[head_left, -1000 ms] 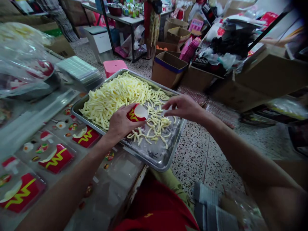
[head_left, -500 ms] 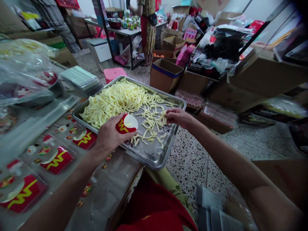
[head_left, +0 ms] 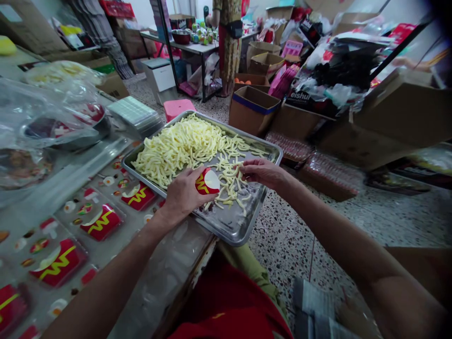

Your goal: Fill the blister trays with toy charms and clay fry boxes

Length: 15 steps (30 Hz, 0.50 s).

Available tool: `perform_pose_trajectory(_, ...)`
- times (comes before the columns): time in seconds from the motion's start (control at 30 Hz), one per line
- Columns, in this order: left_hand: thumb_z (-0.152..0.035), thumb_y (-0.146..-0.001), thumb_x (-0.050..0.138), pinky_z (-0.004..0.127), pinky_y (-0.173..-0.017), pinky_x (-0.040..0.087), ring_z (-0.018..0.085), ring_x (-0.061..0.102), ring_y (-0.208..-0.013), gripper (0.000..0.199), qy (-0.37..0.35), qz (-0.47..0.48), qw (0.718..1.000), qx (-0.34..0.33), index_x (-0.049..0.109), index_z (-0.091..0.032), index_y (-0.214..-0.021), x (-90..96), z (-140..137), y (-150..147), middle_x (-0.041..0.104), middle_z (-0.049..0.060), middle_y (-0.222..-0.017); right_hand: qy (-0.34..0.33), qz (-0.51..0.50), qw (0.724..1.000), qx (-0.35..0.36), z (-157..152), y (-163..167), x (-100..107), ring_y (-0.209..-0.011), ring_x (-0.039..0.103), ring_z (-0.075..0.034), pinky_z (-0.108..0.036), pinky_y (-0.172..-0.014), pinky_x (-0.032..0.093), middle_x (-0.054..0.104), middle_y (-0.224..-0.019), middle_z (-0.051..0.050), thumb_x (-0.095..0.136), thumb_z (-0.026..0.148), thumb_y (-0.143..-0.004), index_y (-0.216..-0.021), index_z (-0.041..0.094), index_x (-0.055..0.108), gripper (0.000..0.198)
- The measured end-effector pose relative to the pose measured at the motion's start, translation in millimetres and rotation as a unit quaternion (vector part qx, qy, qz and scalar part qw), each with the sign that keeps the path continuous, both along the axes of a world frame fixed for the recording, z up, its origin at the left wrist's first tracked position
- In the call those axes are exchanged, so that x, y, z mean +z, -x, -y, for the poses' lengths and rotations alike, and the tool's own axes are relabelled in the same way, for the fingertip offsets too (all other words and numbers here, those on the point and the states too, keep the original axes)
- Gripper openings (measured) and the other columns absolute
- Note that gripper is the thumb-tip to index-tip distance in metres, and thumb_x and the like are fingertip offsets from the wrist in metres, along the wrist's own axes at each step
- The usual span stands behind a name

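My left hand (head_left: 181,194) is wrapped round a small red fries holder (head_left: 208,183) with a yellow zigzag and a pale oval face, tilted above the tray's near side. Across from it, my right hand (head_left: 263,172) has its fingertips pinched on pale yellow fry-shaped strips (head_left: 240,173); how many is unclear. Under both hands lies a metal tray (head_left: 231,223), its bare part dusted with white powder. A big heap of the same strips (head_left: 183,146) fills its far left, and loose ones (head_left: 228,188) lie scattered between my hands.
Clear packs with red fries holders (head_left: 102,221) and tiny food pieces cover the table at left. Behind them are a plastic-covered bowl (head_left: 70,127) and stacked clear trays (head_left: 134,113). A pink stool (head_left: 178,108), cardboard boxes (head_left: 252,110) and a standing person (head_left: 229,42) are beyond.
The view has swung left, so everything sits further right. My hands have come closer together over the tray, the red holder nearer my right fingertips.
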<state>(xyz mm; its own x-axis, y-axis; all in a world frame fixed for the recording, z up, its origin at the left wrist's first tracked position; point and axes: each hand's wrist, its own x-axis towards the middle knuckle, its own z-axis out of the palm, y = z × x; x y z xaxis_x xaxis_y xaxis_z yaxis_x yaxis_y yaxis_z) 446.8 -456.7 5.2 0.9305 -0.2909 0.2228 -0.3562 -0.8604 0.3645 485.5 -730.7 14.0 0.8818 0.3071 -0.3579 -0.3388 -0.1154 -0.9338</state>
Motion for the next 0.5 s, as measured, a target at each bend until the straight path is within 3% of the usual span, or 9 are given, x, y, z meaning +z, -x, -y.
perform_pose_trajectory(0.07,-0.059,-0.07,0.08,0.037,-0.094,0.05,0.03,0.066,-0.109,0.083,-0.004,0.005,1.0,0.007,0.057,-0.023,-0.141,-0.5,0,0,0.066,0.012,-0.125,0.053,0.045,0.996,0.055,-15,-1,9,-0.065,0.063,-0.011,-0.023,-0.061,0.05,0.073,-0.082,-0.004,0.073,0.034,-0.081,-0.093,0.019,0.077,0.02)
perform_pose_trajectory(0.13,-0.059,-0.07,0.08,0.037,-0.092,0.05,0.03,0.066,-0.107,0.081,-0.015,0.012,1.0,0.017,0.059,-0.023,-0.139,1.0,3,0,0.067,0.012,-0.124,0.169,0.12,0.973,0.099,-38,-1,20,-0.062,0.061,-0.012,-0.025,-0.06,0.047,0.07,-0.072,-0.003,0.069,0.032,-0.084,-0.088,0.019,0.077,0.016)
perform_pose_trajectory(0.2,-0.059,-0.07,0.08,0.037,-0.091,0.049,0.031,0.066,-0.106,0.078,-0.027,0.019,0.999,0.027,0.06,-0.024,-0.137,3.4,6,0,0.068,0.011,-0.121,0.334,0.227,0.907,0.121,-65,0,30,-0.063,0.061,-0.014,-0.027,-0.06,0.045,0.07,-0.07,-0.004,0.066,0.025,-0.084,-0.081,0.019,0.077,0.013)
perform_pose_trajectory(0.27,-0.058,-0.07,0.079,0.038,-0.089,0.049,0.031,0.066,-0.103,0.075,-0.037,0.023,0.999,0.033,0.062,-0.024,-0.134,5.0,8,1,0.069,0.01,-0.116,0.474,0.31,0.811,0.145,-91,1,38,-0.069,0.063,-0.018,-0.03,-0.062,0.042,0.073,-0.075,-0.009,0.066,0.017,-0.08,-0.077,0.017,0.077,0.012)
perform_pose_trajectory(0.33,-0.054,-0.07,0.079,0.038,-0.086,0.049,0.031,0.066,-0.101,0.072,-0.035,0.028,0.998,0.045,0.062,-0.025,-0.133,5.1,9,0,0.069,0.009,-0.113,0.54,0.339,0.751,0.168,-111,2,42,-0.074,0.065,-0.021,-0.031,-0.064,0.041,0.075,-0.081,-0.013,0.064,0.014,-0.079,-0.076,0.015,0.076,0.013)
perform_pose_trajectory(0.4,-0.05,-0.071,0.078,0.038,-0.087,0.049,0.031,0.066,-0.101,0.07,-0.022,0.037,0.997,0.065,0.061,-0.025,-0.134,4.4,8,-2,0.069,0.009,-0.113,0.538,0.342,0.755,0.156,-122,1,42,-0.076,0.065,-0.021,-0.031,-0.064,0.041,0.075,-0.083,-0.014,0.063,0.015,-0.081,-0.079,0.013,0.077,0.014)
perform_pose_trajectory(0.5,-0.049,-0.073,0.076,0.038,-0.09,0.048,0.031,0.066,-0.104,0.067,-0.003,0.052,0.994,0.094,0.061,-0.023,-0.134,4.7,3,-7,0.068,0.01,-0.115,0.421,0.325,0.842,0.094,-117,-5,37,-0.075,0.064,-0.018,-0.028,-0.063,0.043,0.076,-0.088,-0.01,0.066,0.019,-0.08,-0.095,0.013,0.078,0.019)
